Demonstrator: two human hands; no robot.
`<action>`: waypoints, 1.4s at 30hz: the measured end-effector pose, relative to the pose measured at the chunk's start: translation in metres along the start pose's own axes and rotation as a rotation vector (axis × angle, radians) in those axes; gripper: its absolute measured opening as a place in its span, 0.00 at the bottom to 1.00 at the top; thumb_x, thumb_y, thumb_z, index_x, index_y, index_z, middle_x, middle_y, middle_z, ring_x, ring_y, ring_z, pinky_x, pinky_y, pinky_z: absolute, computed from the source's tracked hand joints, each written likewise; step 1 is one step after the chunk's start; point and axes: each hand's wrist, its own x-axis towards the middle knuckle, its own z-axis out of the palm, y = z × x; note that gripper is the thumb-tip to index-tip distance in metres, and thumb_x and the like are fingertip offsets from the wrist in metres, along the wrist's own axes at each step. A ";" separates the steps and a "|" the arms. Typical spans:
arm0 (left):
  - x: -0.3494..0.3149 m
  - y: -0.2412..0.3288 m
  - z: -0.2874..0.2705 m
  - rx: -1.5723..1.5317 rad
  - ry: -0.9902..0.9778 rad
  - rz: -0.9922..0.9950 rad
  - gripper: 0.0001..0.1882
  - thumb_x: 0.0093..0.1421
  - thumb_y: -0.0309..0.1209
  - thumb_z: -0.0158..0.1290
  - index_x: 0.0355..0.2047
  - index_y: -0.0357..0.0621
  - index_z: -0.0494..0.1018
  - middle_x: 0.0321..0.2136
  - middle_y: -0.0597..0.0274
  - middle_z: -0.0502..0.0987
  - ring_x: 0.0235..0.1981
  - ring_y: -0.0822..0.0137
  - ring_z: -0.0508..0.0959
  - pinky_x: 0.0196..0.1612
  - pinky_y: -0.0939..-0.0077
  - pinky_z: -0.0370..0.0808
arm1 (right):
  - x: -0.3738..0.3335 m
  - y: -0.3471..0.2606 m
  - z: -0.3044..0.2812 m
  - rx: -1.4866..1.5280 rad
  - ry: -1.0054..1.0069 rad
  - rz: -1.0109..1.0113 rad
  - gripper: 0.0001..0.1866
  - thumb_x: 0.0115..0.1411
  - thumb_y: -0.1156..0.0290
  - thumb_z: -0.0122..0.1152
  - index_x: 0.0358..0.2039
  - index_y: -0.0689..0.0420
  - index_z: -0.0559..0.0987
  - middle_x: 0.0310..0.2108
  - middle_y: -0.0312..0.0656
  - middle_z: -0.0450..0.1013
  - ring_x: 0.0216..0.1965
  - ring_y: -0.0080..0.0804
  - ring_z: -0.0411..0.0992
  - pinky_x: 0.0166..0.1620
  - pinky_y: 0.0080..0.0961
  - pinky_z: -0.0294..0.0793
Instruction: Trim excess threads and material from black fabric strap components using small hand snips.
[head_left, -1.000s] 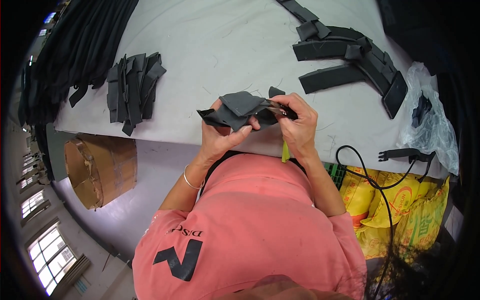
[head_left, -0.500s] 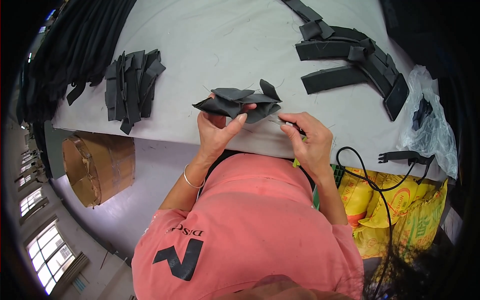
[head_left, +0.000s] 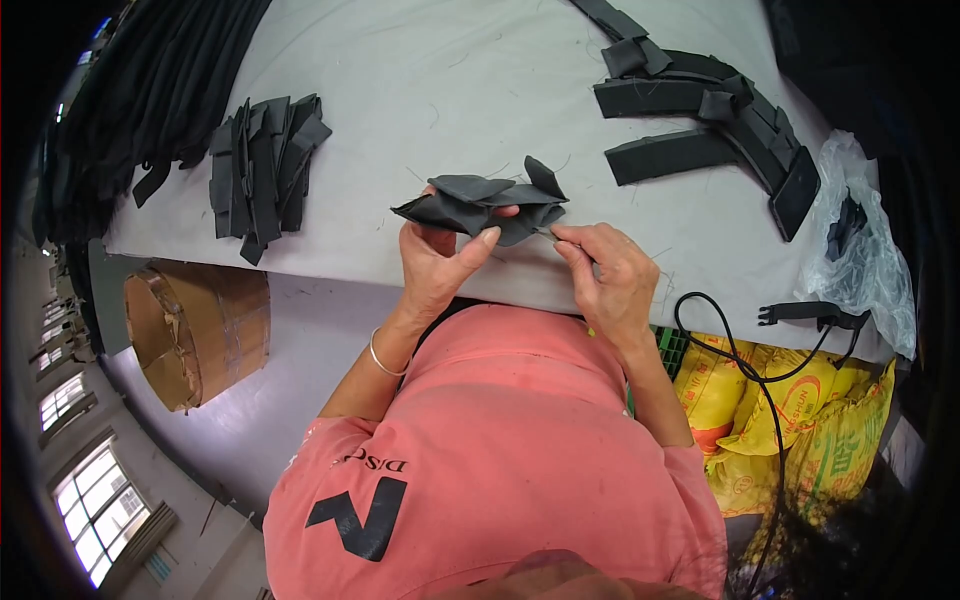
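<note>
My left hand point(head_left: 437, 262) pinches a folded black fabric piece point(head_left: 450, 208) just above the table's near edge, thumb in front and fingertips showing through its folds. One short flap of the piece sticks up at its right end. At that same end, my right hand point(head_left: 612, 270) is closed around a small, thin metal-tipped tool point(head_left: 546, 233), most of it hidden in the fingers. The tip points left and meets the lower right edge of the fabric, though I cannot tell whether it touches.
Black strips point(head_left: 265, 170) lie stacked on the white-covered table point(head_left: 430, 90) at left; padded black pieces point(head_left: 670, 155) lie at right. Long black fabric point(head_left: 160, 80) hangs far left. A clear plastic bag point(head_left: 865, 250), black cable point(head_left: 765, 378), yellow sacks point(head_left: 800, 400) and cardboard drum point(head_left: 215, 335) stand around.
My right hand has moved slightly left, bringing the tool's tip up to the fabric. My left hand and the fabric piece have shifted a little to the right.
</note>
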 end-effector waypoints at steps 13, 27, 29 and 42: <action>-0.001 0.001 0.001 0.012 0.001 -0.013 0.21 0.51 0.17 0.56 0.47 0.33 0.66 0.39 0.52 0.79 0.45 0.66 0.76 0.53 0.70 0.69 | 0.002 -0.002 0.001 -0.072 -0.031 -0.063 0.03 0.51 0.70 0.64 0.28 0.50 0.80 0.20 0.34 0.69 0.23 0.32 0.70 0.25 0.29 0.67; -0.003 -0.006 -0.005 0.104 -0.014 0.022 0.22 0.52 0.19 0.55 0.48 0.32 0.66 0.41 0.51 0.76 0.45 0.62 0.77 0.51 0.68 0.70 | 0.013 -0.014 0.023 -0.237 -0.026 -0.150 0.06 0.51 0.74 0.60 0.31 0.52 0.79 0.23 0.36 0.68 0.26 0.33 0.71 0.26 0.30 0.70; -0.003 -0.005 -0.005 0.098 -0.021 0.023 0.22 0.51 0.19 0.55 0.48 0.32 0.66 0.41 0.51 0.76 0.45 0.61 0.77 0.51 0.68 0.71 | 0.012 -0.015 0.024 -0.255 -0.030 -0.142 0.06 0.50 0.75 0.60 0.30 0.52 0.79 0.23 0.36 0.68 0.26 0.33 0.71 0.26 0.30 0.70; -0.001 0.000 0.002 0.022 -0.001 -0.012 0.18 0.51 0.17 0.55 0.44 0.34 0.69 0.38 0.56 0.79 0.44 0.68 0.75 0.53 0.72 0.68 | 0.010 -0.021 0.020 -0.321 -0.036 -0.109 0.07 0.47 0.76 0.59 0.29 0.54 0.78 0.21 0.38 0.67 0.26 0.34 0.71 0.26 0.31 0.69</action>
